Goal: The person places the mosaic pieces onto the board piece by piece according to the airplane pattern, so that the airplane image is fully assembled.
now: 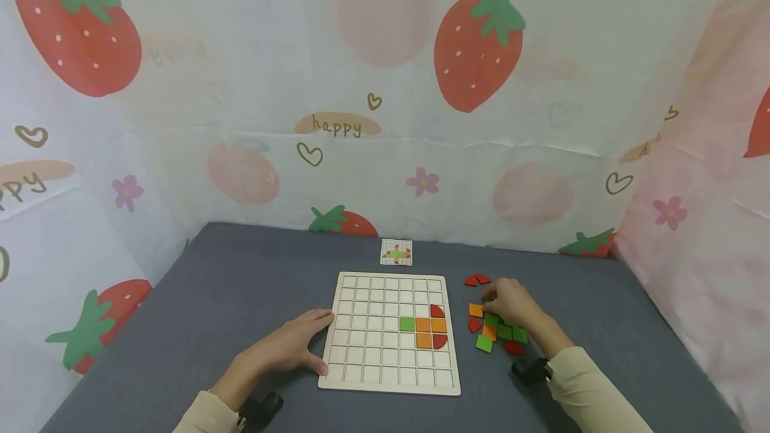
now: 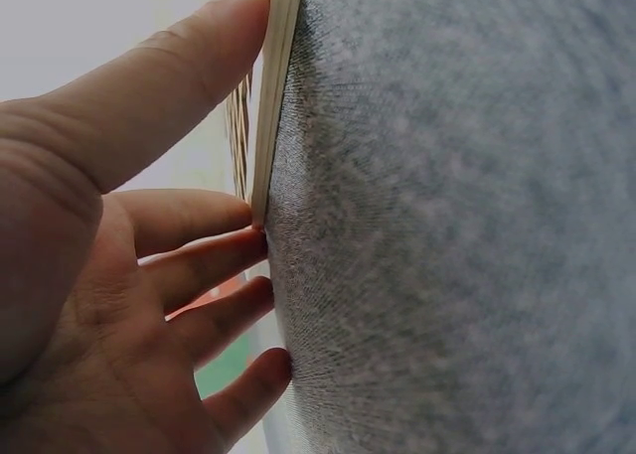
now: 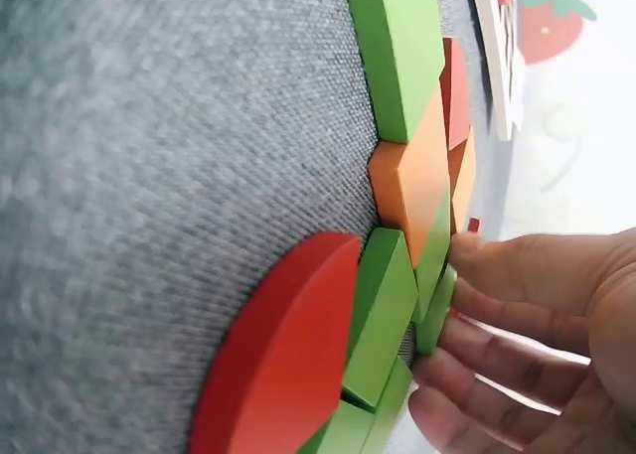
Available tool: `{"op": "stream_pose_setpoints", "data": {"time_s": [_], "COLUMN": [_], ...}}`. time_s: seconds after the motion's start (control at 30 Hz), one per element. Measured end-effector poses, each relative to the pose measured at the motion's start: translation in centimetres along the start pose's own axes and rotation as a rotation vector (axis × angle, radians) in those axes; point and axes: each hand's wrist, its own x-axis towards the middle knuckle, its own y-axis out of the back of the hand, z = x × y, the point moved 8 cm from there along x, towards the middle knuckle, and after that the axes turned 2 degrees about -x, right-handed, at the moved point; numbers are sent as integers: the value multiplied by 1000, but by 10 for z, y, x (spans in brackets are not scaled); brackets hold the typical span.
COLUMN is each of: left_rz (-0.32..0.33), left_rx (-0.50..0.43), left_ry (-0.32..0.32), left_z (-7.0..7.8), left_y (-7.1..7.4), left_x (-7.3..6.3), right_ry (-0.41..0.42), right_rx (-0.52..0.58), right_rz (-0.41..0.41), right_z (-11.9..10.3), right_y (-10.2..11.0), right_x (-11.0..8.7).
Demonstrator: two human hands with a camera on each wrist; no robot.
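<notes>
A pale wooden grid board (image 1: 373, 374) lies on the table, with a green square, orange squares and red quarter-round pieces on its right side. My left hand (image 1: 291, 345) rests at the board's left edge, fingers spread and thumb near the front corner; the left wrist view shows the thumb (image 2: 189, 76) and fingertips against the rim. My right hand (image 1: 514, 301) is at the pile of loose pieces right of the board. There its thumb and fingertips pinch a green square tile (image 3: 437, 310), partly hidden behind the fingers.
Loose green squares (image 1: 484, 343), orange squares (image 1: 476, 311) and red quarter-rounds (image 1: 513, 347) lie close together by my right hand. Two red pieces (image 1: 471, 280) sit farther back. A small pattern card (image 1: 396, 252) lies behind the board. A printed curtain (image 1: 385, 172) borders the table's back.
</notes>
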Motion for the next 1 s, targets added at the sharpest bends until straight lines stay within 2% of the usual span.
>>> {"op": "stream_pose_setpoints", "data": {"time_s": [0.33,0.53,0.67,1.0], "left_rz": [-7,4,9,9], "left_rx": [4,19,13,19], "left_ry": [-5,-13,4,8], "left_z": [1,3,3,3], "left_y": [0,1,1,1], "left_x": [0,0,0,1], "right_ry": [-11,20,46,56], "right_rx": [-12,-8,-8,-3], "right_rz": [4,4,4,31], "right_z": [4,3,2,-4], "right_y": [2,3,4,7], "right_x": [-3,-4,-4,-6]}}
